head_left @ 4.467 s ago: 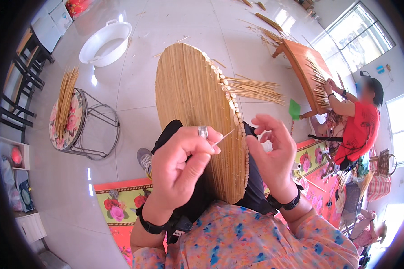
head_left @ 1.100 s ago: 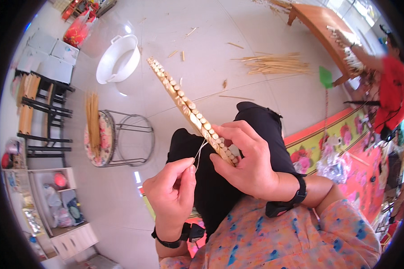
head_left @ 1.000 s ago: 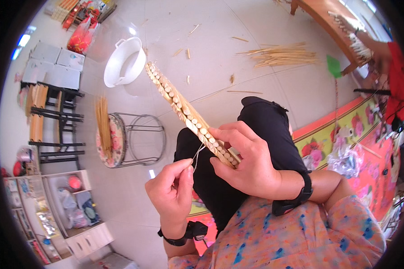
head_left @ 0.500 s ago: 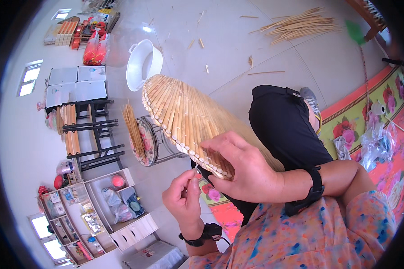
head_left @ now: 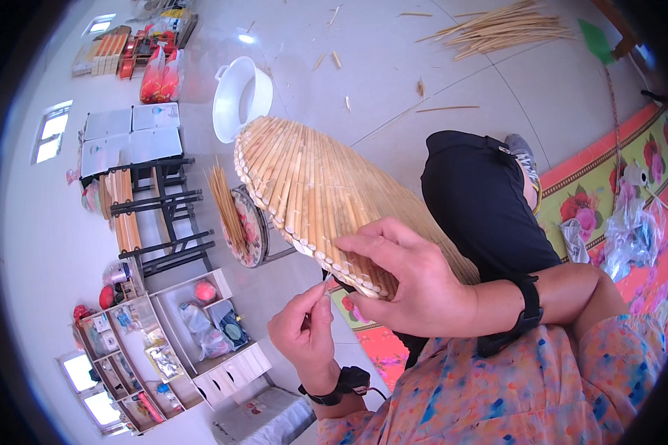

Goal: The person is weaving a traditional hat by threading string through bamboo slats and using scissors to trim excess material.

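A mat of pale dry stalks [head_left: 304, 174], laid side by side and fanning out, slants across my lap. White cut ends line its curved near edge. My right hand [head_left: 416, 274] grips this edge near the lower end, fingers on the top face and thumb at the rim. Just left of it, below the edge, my left hand [head_left: 304, 326] is closed in a pinch. Something thin and light shows at its fingertips, too small to name for sure. The mat's underside is hidden.
A white basin [head_left: 241, 96] stands beyond the mat. Left of it, a bundle of thin stalks [head_left: 226, 211] lies on a round flowered stool [head_left: 254, 226]. More stalks [head_left: 505, 30] are heaped on the floor at the far right. My bent knee [head_left: 464, 182] is beside the mat.
The whole view has shifted slightly, with the room moving a little to the right in it. Both hands keep nearly the same hold, and the mat tilts almost as before.
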Available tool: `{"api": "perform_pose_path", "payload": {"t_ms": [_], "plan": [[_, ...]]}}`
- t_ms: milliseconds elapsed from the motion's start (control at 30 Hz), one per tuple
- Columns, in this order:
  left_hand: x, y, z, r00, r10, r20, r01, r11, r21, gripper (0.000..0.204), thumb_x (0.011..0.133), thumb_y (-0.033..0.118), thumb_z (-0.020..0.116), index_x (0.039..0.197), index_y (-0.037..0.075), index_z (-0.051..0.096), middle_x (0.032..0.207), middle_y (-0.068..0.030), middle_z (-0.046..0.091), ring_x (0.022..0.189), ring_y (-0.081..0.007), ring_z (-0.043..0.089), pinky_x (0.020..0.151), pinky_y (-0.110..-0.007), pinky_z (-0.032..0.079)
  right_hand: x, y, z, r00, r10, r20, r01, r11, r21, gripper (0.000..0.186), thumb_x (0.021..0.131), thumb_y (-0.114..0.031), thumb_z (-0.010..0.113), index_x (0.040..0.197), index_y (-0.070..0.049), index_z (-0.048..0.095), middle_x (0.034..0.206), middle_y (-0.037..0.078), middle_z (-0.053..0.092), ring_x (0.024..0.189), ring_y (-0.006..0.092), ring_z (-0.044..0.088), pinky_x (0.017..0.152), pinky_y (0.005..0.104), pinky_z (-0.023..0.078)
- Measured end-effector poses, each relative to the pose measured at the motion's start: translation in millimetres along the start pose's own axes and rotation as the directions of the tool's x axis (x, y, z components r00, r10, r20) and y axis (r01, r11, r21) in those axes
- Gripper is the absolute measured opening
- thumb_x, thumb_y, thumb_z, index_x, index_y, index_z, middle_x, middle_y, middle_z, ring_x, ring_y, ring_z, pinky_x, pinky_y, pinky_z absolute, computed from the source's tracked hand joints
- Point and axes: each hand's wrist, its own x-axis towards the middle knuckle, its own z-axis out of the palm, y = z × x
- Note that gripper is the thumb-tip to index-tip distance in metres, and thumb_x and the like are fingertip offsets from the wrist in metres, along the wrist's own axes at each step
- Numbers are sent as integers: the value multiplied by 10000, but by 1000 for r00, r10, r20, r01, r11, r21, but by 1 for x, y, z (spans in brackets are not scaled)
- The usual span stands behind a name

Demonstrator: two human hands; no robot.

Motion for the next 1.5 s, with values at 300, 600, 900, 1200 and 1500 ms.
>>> {"api": "perform_pose_path", "payload": {"t_ms": [300, 600, 900, 1200, 1500], "plan": [[11, 3, -8, 993, 27, 116, -25, 1000, -19, 196, 840, -48, 669, 1030, -24, 714, 759, -97, 707, 565, -87, 587, 492, -212, 402, 0, -3, -1, 1000, 18, -5, -19, 996, -87, 539, 684, -15, 789, 1206, -17, 657, 1062, 122, 589, 856, 210, 644, 741, 294, 545], [9, -14, -8, 994, 61, 92, -56, 997, -57, 186, 827, -41, 682, 1007, -20, 721, 711, -78, 677, 543, -87, 571, 480, -219, 384, 0, -7, 1, 1000, 15, -28, -18, 993, -118, 478, 698, 8, 760, 1150, 6, 604, 1040, 142, 586, 826, 274, 657, 713, 340, 553], [-4, -10, -14, 993, -86, 85, 98, 983, -155, 171, 832, -52, 660, 990, -23, 719, 634, -36, 633, 500, -49, 490, 473, -203, 342, -3, -4, 8, 1000, 1, 5, 0, 991, -133, 507, 681, -6, 795, 1157, -32, 622, 1000, 105, 611, 788, 182, 654, 680, 286, 548], [0, 1, -9, 986, -104, 129, 124, 980, -155, 193, 857, -48, 640, 1037, -10, 696, 573, -2, 540, 502, -37, 466, 486, -192, 360, 0, -7, 2, 997, -68, -28, 56, 951, -304, 465, 688, 16, 748, 1146, -24, 672, 1033, 132, 635, 809, 253, 684, 698, 319, 573], [16, -5, 6, 993, -54, 104, 84, 949, -304, 76, 857, 6, 702, 904, 1, 643, 669, -60, 596, 506, -115, 539, 483, -244, 412, 3, -5, 1, 997, -77, -20, 63, 913, -404, 504, 656, 33, 744, 1152, -34, 683, 1034, 112, 632, 801, 197, 677, 675, 288, 561]]}}
